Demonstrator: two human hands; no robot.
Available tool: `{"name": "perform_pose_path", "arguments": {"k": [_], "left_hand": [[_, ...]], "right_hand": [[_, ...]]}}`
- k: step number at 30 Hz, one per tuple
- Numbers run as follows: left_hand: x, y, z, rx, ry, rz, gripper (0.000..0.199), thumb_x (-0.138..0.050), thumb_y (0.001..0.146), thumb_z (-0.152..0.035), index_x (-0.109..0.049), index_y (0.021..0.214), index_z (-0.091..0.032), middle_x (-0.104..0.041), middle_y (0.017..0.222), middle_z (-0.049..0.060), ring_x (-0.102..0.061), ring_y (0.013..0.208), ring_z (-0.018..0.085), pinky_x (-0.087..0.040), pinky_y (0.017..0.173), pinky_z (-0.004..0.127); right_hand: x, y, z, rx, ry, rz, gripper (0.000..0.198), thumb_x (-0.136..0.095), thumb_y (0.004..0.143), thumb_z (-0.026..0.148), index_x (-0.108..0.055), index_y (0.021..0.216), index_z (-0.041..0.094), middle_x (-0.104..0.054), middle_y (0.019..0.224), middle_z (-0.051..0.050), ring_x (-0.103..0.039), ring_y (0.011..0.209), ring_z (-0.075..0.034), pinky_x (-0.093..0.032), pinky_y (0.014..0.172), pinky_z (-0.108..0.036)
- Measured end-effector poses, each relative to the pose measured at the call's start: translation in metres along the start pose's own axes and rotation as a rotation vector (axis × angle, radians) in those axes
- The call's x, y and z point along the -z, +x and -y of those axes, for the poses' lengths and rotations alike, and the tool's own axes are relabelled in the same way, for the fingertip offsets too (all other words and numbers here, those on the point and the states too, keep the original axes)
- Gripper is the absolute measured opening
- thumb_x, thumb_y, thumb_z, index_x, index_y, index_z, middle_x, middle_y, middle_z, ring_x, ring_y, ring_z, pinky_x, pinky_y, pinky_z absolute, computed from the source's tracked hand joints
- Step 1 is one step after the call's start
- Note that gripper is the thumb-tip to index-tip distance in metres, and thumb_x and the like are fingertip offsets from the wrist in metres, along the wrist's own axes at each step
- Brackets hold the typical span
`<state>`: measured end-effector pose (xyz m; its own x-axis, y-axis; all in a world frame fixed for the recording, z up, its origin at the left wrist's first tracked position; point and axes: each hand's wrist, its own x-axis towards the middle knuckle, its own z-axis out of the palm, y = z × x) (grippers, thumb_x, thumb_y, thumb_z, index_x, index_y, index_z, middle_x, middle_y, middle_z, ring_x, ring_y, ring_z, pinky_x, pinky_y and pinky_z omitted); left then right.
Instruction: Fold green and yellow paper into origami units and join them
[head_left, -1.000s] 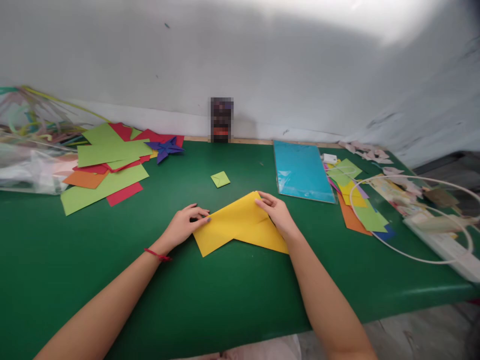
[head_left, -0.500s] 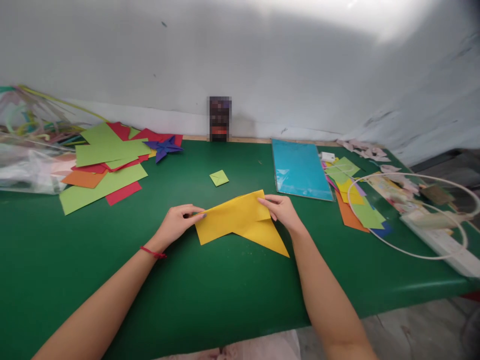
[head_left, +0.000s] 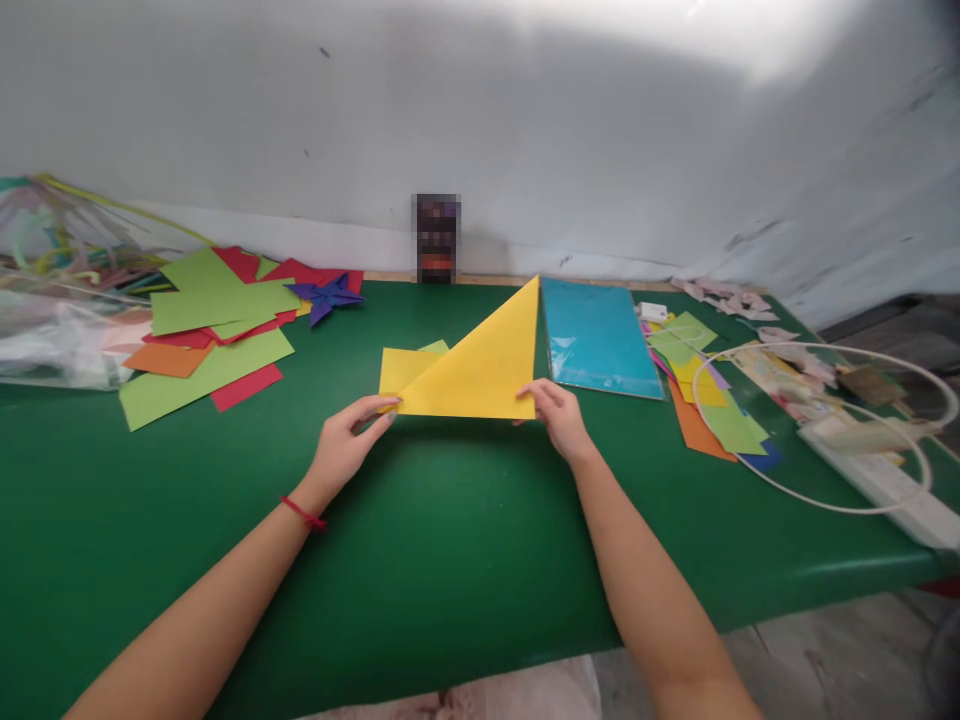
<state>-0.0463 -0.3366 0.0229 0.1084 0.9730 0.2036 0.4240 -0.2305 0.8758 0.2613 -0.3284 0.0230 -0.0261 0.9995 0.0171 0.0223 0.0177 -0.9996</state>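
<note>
Between my two hands is a folded sheet of yellow paper [head_left: 480, 365], its straight edge toward me and a tall pointed corner rising at the right. My left hand [head_left: 351, 438] pinches its near left corner between thumb and fingers. At the near right corner my right hand [head_left: 559, 415] grips the paper, thumb underneath and fingers on top. A small folded green paper [head_left: 434, 347] lies behind the sheet, mostly hidden by it.
At the left are green, red and orange paper sheets [head_left: 210, 370], a purple paper star [head_left: 328, 296] and a clear plastic bag [head_left: 67, 335]. A blue pack [head_left: 600, 335] lies right of the sheet. Farther right are paper scraps [head_left: 731, 425] and a looped white cable [head_left: 825, 512].
The yellow paper has been turned over, so its point now stands away from me and its straight edge faces me. Both hands came slightly nearer, still holding its ends.
</note>
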Motion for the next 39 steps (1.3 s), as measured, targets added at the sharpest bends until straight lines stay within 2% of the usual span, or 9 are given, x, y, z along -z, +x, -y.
{"name": "perform_pose_path", "arguments": {"k": [5, 8, 11, 15, 19, 24, 28, 34, 39], "left_hand": [[-0.008, 0.007, 0.021, 0.15, -0.048, 0.094, 0.037, -0.054, 0.081, -0.032, -0.055, 0.116, -0.02, -0.068, 0.098, 0.006, -0.066, 0.085, 0.019, -0.052, 0.082, 0.036], [-0.009, 0.002, 0.013, 0.048, 0.119, 0.008, 0.04, -0.049, 0.084, -0.032, -0.048, 0.123, -0.02, -0.055, 0.124, 0.011, -0.06, 0.104, 0.021, -0.05, 0.088, 0.038], [-0.015, -0.004, 0.0, -0.139, 0.482, -0.036, 0.046, -0.046, 0.087, -0.033, -0.041, 0.13, -0.02, -0.032, 0.144, 0.011, -0.032, 0.131, 0.027, -0.031, 0.106, 0.047], [-0.027, -0.009, -0.004, -0.366, 0.716, 0.337, 0.057, -0.039, 0.09, -0.042, -0.024, 0.141, -0.024, -0.019, 0.15, 0.006, -0.018, 0.137, 0.024, -0.017, 0.111, 0.046], [-0.033, -0.01, 0.002, -0.417, 0.783, 0.48, 0.058, -0.032, 0.09, -0.05, -0.022, 0.142, -0.028, -0.017, 0.151, 0.002, -0.016, 0.137, 0.023, -0.014, 0.112, 0.045], [-0.033, -0.01, 0.003, -0.417, 0.806, 0.47, 0.058, -0.03, 0.09, -0.051, -0.023, 0.142, -0.025, -0.018, 0.15, 0.005, -0.016, 0.138, 0.023, -0.014, 0.111, 0.045], [-0.035, -0.01, 0.001, -0.406, 0.828, 0.479, 0.057, -0.029, 0.091, -0.049, -0.023, 0.142, -0.023, -0.019, 0.15, 0.006, -0.015, 0.138, 0.021, -0.014, 0.111, 0.044], [-0.031, -0.017, -0.003, -0.286, 0.887, 0.42, 0.056, -0.027, 0.092, -0.046, -0.023, 0.142, -0.021, -0.018, 0.15, 0.007, -0.019, 0.137, 0.022, -0.014, 0.11, 0.048], [-0.026, -0.023, 0.0, -0.214, 0.94, 0.352, 0.061, -0.027, 0.091, -0.049, -0.02, 0.142, -0.017, -0.023, 0.148, 0.007, -0.022, 0.136, 0.025, -0.009, 0.109, 0.055]], "right_hand": [[-0.011, 0.012, -0.021, -0.1, -0.082, 0.069, 0.042, -0.064, 0.071, 0.036, -0.057, 0.109, 0.019, -0.066, 0.083, -0.003, -0.062, 0.078, -0.017, -0.056, 0.059, -0.029], [-0.011, 0.013, -0.023, -0.11, -0.085, 0.072, 0.051, -0.063, 0.072, 0.034, -0.051, 0.119, 0.02, -0.067, 0.087, -0.003, -0.062, 0.077, -0.017, -0.056, 0.058, -0.028], [-0.009, 0.013, -0.024, -0.112, -0.117, 0.092, 0.056, -0.063, 0.073, 0.034, -0.047, 0.125, 0.021, -0.067, 0.087, -0.004, -0.061, 0.07, -0.016, -0.056, 0.055, -0.03], [-0.005, 0.012, -0.022, 0.032, -0.427, -0.066, 0.051, -0.057, 0.078, 0.04, -0.048, 0.126, 0.023, -0.062, 0.104, -0.008, -0.061, 0.069, -0.018, -0.056, 0.06, -0.037], [-0.017, 0.005, -0.015, 0.326, -0.923, -0.27, 0.04, -0.045, 0.087, 0.04, -0.054, 0.122, 0.022, -0.049, 0.127, -0.012, -0.049, 0.114, -0.028, -0.041, 0.094, -0.049], [-0.07, -0.013, -0.015, 0.434, -1.23, 0.154, 0.05, -0.031, 0.092, 0.046, -0.034, 0.138, 0.027, -0.022, 0.149, -0.004, -0.013, 0.138, -0.026, -0.015, 0.109, -0.052], [-0.09, -0.021, -0.02, 0.352, -1.287, 0.324, 0.059, -0.023, 0.091, 0.054, -0.023, 0.143, 0.025, -0.02, 0.15, -0.001, -0.013, 0.138, -0.023, -0.01, 0.111, -0.047], [-0.064, -0.016, -0.02, 0.146, -1.337, 0.215, 0.061, -0.017, 0.091, 0.055, -0.022, 0.143, 0.023, -0.012, 0.151, -0.002, -0.009, 0.139, -0.023, -0.009, 0.111, -0.049], [-0.055, -0.015, -0.022, 0.1, -1.35, 0.191, 0.065, -0.015, 0.09, 0.058, -0.017, 0.144, 0.022, -0.008, 0.151, -0.002, -0.004, 0.139, -0.022, -0.007, 0.111, -0.049]]}}
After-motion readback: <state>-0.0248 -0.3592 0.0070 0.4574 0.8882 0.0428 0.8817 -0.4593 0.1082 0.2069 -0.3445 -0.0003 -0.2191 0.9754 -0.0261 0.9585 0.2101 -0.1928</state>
